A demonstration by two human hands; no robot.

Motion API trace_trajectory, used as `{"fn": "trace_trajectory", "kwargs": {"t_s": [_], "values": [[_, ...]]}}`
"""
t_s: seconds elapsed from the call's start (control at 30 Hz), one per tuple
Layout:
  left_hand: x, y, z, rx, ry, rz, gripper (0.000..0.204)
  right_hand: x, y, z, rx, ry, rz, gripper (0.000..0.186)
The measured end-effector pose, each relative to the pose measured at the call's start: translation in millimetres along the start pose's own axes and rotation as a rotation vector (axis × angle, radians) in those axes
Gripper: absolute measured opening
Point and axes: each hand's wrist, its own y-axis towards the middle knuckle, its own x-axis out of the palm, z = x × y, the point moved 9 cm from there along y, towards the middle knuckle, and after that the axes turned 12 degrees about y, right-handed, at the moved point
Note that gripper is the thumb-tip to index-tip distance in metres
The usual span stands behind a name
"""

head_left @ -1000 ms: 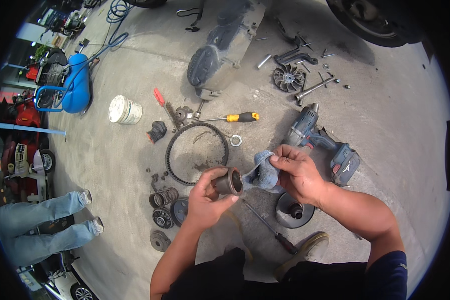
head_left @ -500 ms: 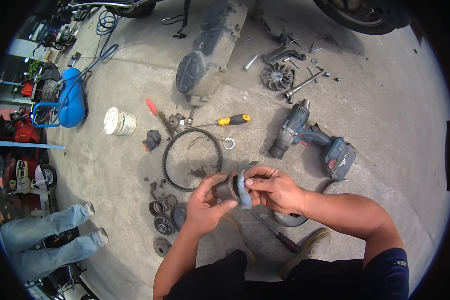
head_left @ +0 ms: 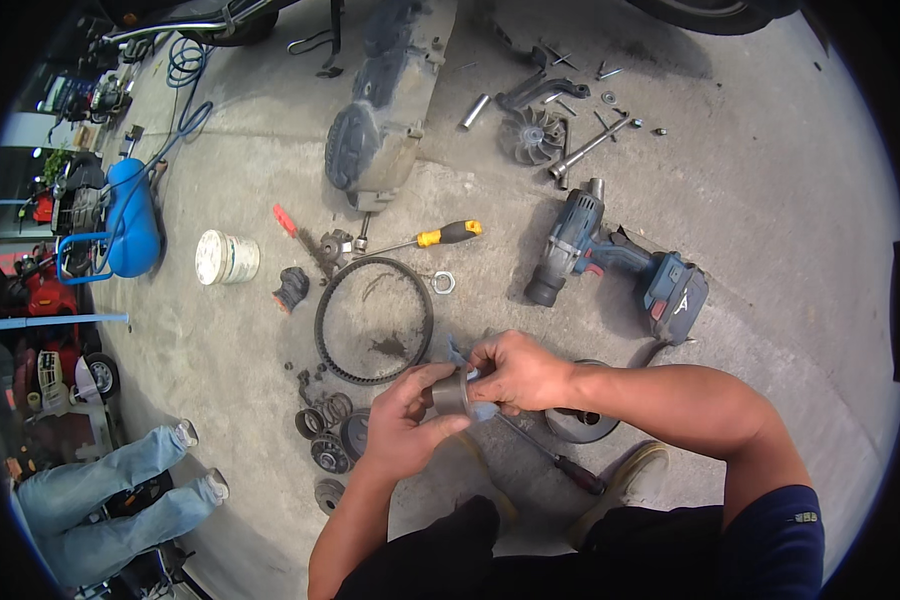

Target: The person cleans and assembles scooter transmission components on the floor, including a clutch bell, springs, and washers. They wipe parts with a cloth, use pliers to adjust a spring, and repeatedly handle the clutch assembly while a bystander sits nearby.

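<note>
Two bare hands meet over the concrete floor (head_left: 770, 330). The left hand (head_left: 405, 418) grasps a short flanged metal sleeve (head_left: 451, 396), its thumb below and its fingers curled over the top, with the flange toward the right. The right hand (head_left: 523, 372) has its fingers bunched on a blue cloth (head_left: 484, 411) at that flanged end; edges of the cloth stick out above and below, and I cannot tell how far the fingertips reach inside.

One second ago the cloth hung from the right hand, apart from the sleeve, whose open mouth showed plainly. Half a second ago the cloth lay flat against that mouth; now it is crumpled there and the right hand sits closer to the left. The left hand's grasp looks the same throughout.

The toothed belt (head_left: 321, 325), the cordless impact wrench (head_left: 578, 235) and the yellow-and-black screwdriver (head_left: 448, 234) appear farther left in view than a second ago, in the same arrangement on the floor. Partly under the right forearm, the round metal disc (head_left: 582, 434) shows more than half a second ago
</note>
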Motion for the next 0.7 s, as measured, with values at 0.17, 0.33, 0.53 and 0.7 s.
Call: {"fn": "trace_trajectory", "kwargs": {"t_s": [0.17,0.33,0.53,0.7], "values": [[5.7,-4.1,-13.7,-0.106,-0.013,0.045,0.061,-1.9,-4.4,-33.1,-0.462,-0.512,0.089,0.033],[-0.6,-4.9,-15.5,-0.17,-0.306,0.1,0.064,7.8,-23.1,-61.4,-0.812,-0.745,0.168,0.028],[-25.0,-17.2,16.9,0.042,-0.265,0.22,0.073,-25.5,-38.2,-78.9,-0.657,0.049,0.078,0.015],[-31.6,-21.0,31.5,0.114,-0.394,0.246,0.077,-54.6,-40.1,-60.4,-0.377,0.428,-0.069,0.019]]}}
